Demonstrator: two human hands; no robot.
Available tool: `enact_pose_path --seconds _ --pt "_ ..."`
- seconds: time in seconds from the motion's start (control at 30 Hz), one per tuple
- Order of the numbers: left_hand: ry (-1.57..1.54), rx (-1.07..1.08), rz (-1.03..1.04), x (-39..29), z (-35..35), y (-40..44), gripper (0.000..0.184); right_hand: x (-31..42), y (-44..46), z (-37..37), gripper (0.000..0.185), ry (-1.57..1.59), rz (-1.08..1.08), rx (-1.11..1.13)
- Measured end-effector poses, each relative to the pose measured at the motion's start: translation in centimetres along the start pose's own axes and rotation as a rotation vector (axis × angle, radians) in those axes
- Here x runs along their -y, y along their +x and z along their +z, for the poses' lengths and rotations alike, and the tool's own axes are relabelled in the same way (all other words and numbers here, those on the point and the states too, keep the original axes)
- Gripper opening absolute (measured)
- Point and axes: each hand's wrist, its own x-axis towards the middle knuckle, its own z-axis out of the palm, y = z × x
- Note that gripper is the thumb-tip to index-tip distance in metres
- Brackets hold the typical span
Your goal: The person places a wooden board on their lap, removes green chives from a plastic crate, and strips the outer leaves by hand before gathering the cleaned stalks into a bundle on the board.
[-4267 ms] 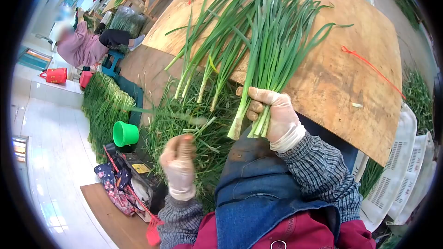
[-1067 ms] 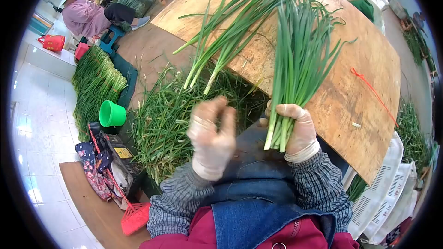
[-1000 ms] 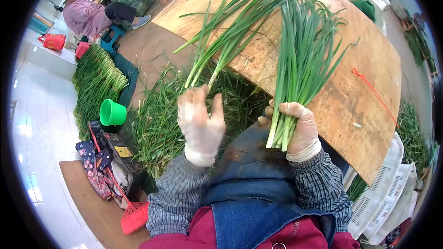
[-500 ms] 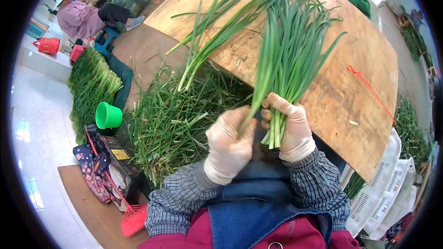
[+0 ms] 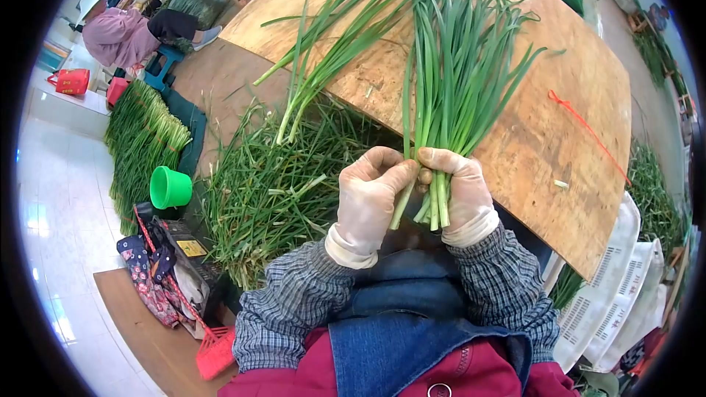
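Observation:
My right hand (image 5: 465,191), in a thin pale glove, is closed around the lower part of a bunch of garlic chives (image 5: 460,81). The pale cut ends stick out below the fingers, and the long leaves lie over the wooden table. My left hand (image 5: 364,202), gloved too, pinches a garlic chive stalk (image 5: 407,121) close to its pale base, right beside the bunch. Both thumbs are near each other. A few loose garlic chives (image 5: 323,62) rest across the table's left edge, their pale ends hanging over it.
The wooden table (image 5: 544,176) carries a red tie (image 5: 588,129). Left of me lie a heap of trimmed leaves (image 5: 272,184), a green bucket (image 5: 170,187), bundled greens (image 5: 143,147) and a red broom (image 5: 215,353). A person (image 5: 121,33) sits at the far left.
My left hand has moved slightly outward and steadied from a blur. The leaves it held slanted across the bunch; now a single stalk stands nearly upright beside it. The right hand keeps its grip.

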Motion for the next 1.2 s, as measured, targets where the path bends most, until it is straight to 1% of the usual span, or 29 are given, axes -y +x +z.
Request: enact_pose_path --seconds 0.2,0.3,0.37,0.43,0.5,0.57,0.6,0.63,0.67,0.7,0.77,0.83,0.87,0.9,0.97,1.0,1.03,1.1,1.13,1.2 --pt "0.114 -0.078 0.144 0.6 0.0 -0.9 0.004 0.2 0.4 0.0 0.011 0.038 0.023 -0.034" --pt "0.478 -0.043 0.336 0.1 -2.2 -3.0 0.004 1.3 0.6 -0.2 0.011 0.057 0.012 -0.024" --pt "0.537 -0.129 0.578 0.7 -4.6 -5.1 0.005 1.4 0.5 -0.1 0.012 0.057 -0.013 0.028" --pt "0.425 -0.266 0.667 1.0 -7.2 -6.9 0.004 1.2 0.5 0.2 0.013 0.063 -0.01 0.012" --pt "0.405 -0.489 0.699 1.7 -10.8 -8.1 0.003 1.0 0.5 0.2 0.013 0.064 -0.009 0.018" --pt "0.456 -0.765 0.497 2.1 -13.6 -8.7 0.013 1.1 0.5 -0.1 0.014 0.054 -0.015 0.04" --pt "0.542 -0.705 0.299 1.6 -14.4 -9.0 0.016 1.0 0.4 0.0 0.014 0.134 0.018 0.054" --pt "0.62 -0.644 0.104 1.3 -15.1 -9.3 0.02 0.9 0.6 -0.3 0.014 0.163 -0.014 0.142" --pt "0.571 -0.656 0.053 1.7 -14.8 -9.0 0.025 0.8 0.6 -0.3 0.015 0.23 -0.004 0.153" --pt "0.672 -0.602 0.167 1.8 -14.4 -8.4 0.026 0.7 0.5 -0.2 0.016 0.298 0.007 0.158" --pt "0.838 -0.509 0.542 0.8 -13.3 -6.0 0.02 0.6 0.4 -0.4 0.019 0.331 0.021 0.186" --pt "1.166 -0.539 0.938 -1.5 -11.6 -2.4 0.013 0.9 0.0 0.0 0.021 0.367 0.04 0.202" --pt "1.243 -0.568 0.935 -2.5 -10.9 -0.7 0.015 0.9 0.1 -0.3 0.024 0.339 0.019 0.208" --pt "1.32 -0.596 0.931 -3.4 -10.3 0.8 0.017 0.9 0.3 -0.6 0.025 0.354 0.043 0.285" --pt "1.333 -0.593 0.719 -3.8 -11.4 4.4 0.032 1.1 0.7 -1.3 0.028 0.384 0.086 0.438" --pt "1.19 -0.488 0.444 -4.5 -11.4 5.6 0.044 1.2 0.5 -1.0 0.03 0.388 0.088 0.454" --pt "1.011 -0.335 0.249 -4.6 -12.0 6.8 0.038 1.0 0.5 -1.1 0.03 0.43 0.08 0.467" --pt "0.534 -0.2 0.089 -4.6 -10.3 6.1 0.03 0.7 0.4 -1.1 0.03 0.512 0.065 0.494" --pt "0.562 -0.187 0.159 -4.4 -9.7 5.6 0.025 1.0 0.1 -0.7 0.027 0.478 0.037 0.429" --pt "0.446 -0.183 0.196 -4.2 -7.8 3.9 0.023 1.1 0.0 -0.5 0.023 0.345 -0.06 0.353"
